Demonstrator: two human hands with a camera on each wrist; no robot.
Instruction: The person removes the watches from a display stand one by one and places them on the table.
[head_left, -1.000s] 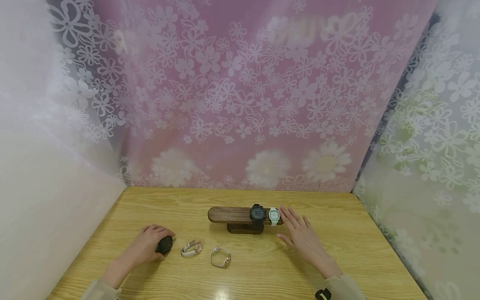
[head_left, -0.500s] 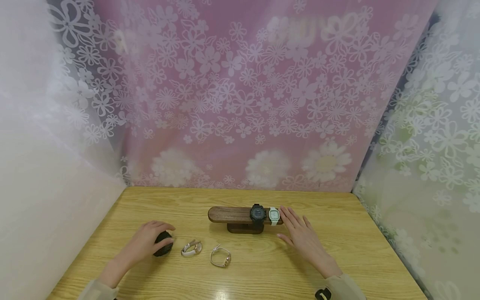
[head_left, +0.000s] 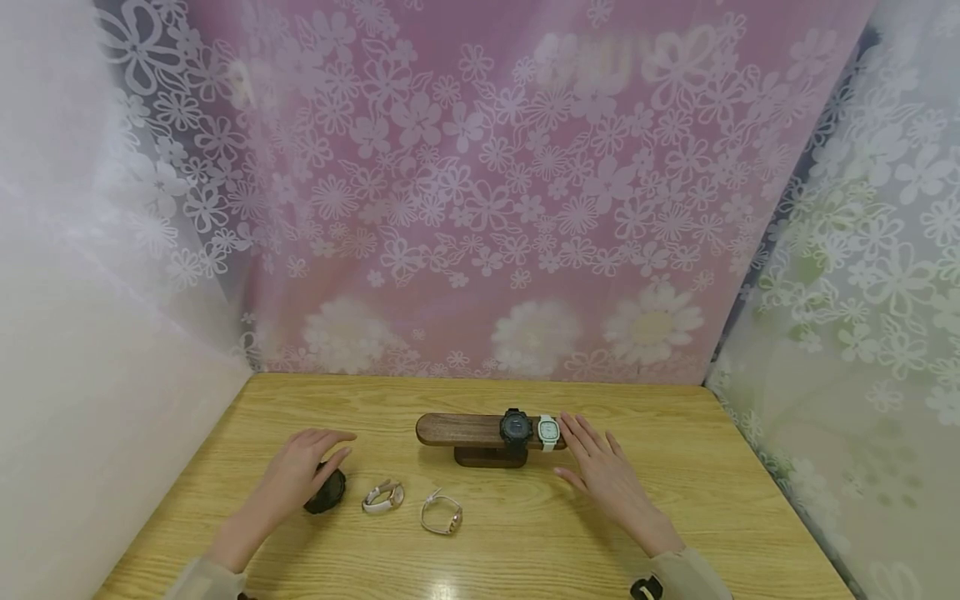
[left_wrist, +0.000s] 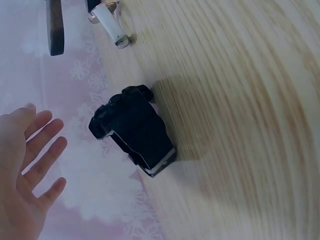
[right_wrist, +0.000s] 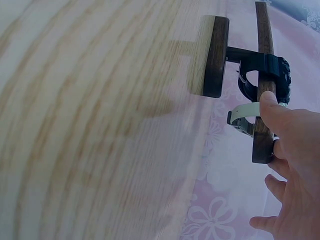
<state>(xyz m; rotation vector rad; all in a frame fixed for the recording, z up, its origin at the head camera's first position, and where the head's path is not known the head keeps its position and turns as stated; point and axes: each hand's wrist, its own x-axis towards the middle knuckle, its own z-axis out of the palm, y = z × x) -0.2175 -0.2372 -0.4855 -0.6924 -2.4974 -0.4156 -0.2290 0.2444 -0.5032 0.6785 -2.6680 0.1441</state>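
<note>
My left hand (head_left: 296,471) hovers by a black wristwatch (head_left: 326,488) on the table, its fingers spread and relaxed. In the left wrist view a gap shows between those fingers and the black watch (left_wrist: 135,125). At the wooden watch stand (head_left: 457,429), my right hand (head_left: 606,475) lies with extended fingers at the right end of the bar. The right wrist view has its thumb overlapping the bar (right_wrist: 265,40) beside a pale watch (right_wrist: 245,111). This pale square-faced watch (head_left: 548,429) and a black digital watch (head_left: 515,426) are strapped round the bar, side by side.
A white-strapped watch (head_left: 382,497) and a slim rose-gold watch (head_left: 442,514) lie on the wooden table (head_left: 525,550) between the hands. Floral curtains (head_left: 487,208) hang behind the table and at both sides.
My left hand has let go of the black watch and lifted a little up and away from it, fingers straightening. The right hand and the stand have stayed still.
</note>
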